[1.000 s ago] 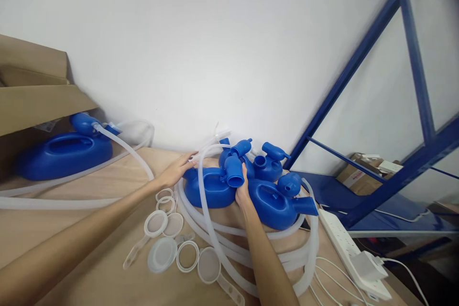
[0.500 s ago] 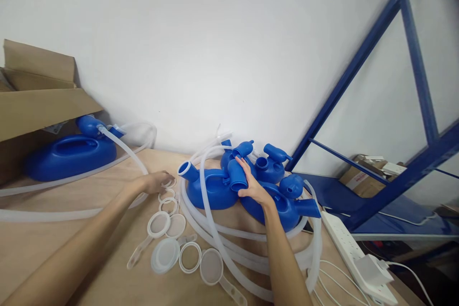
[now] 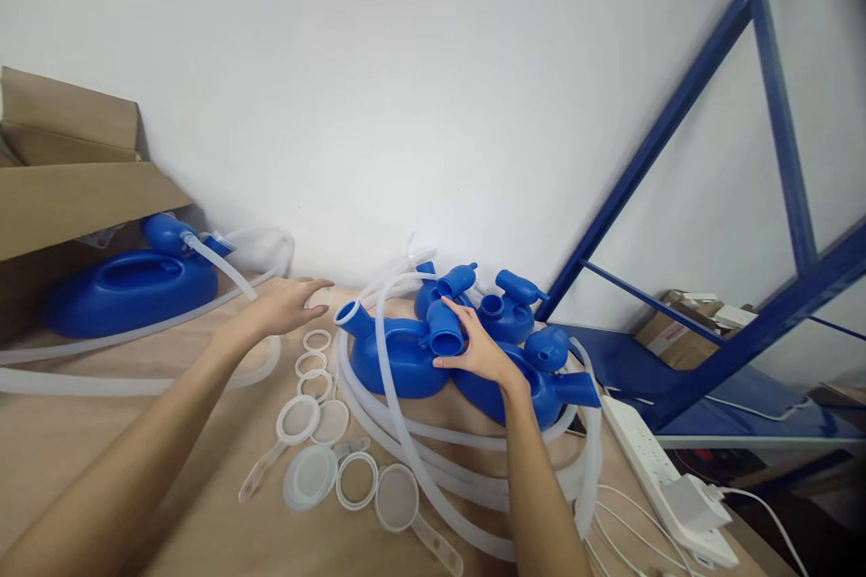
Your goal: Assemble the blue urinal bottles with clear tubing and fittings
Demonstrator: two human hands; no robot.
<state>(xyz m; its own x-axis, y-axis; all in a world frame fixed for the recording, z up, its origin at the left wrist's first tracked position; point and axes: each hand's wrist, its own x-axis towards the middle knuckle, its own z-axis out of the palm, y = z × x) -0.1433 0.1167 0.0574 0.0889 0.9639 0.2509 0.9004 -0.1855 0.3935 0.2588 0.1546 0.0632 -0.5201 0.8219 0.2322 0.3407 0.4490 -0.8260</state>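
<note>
My left hand [image 3: 292,305] is raised over the table, its thumb and index finger curved round the edges of a faint, translucent white ring [image 3: 327,296]. Below it several white rings [image 3: 315,370] lie in a row, with translucent lids on straps [image 3: 298,419] nearer me. My right hand [image 3: 479,347] grips a blue wide-mouthed spout piece [image 3: 445,329] from its right side, the open end facing me. That piece sits against a blue bottle with a handle [image 3: 399,361], whose white-rimmed neck [image 3: 352,315] points up left. A second blue bottle [image 3: 534,401] is partly hidden behind my right wrist.
Clear hoses [image 3: 433,487] coil round the bottles. More blue spout pieces [image 3: 518,286] stand behind. At left a blue bottle [image 3: 128,288] lies by a cardboard box [image 3: 81,198]. A power strip [image 3: 649,460] with cables and a blue metal frame [image 3: 677,99] are at right.
My left hand has lifted from the rings and moved slightly back, with a translucent ring between its fingers. My right hand stays on the blue spout piece.
</note>
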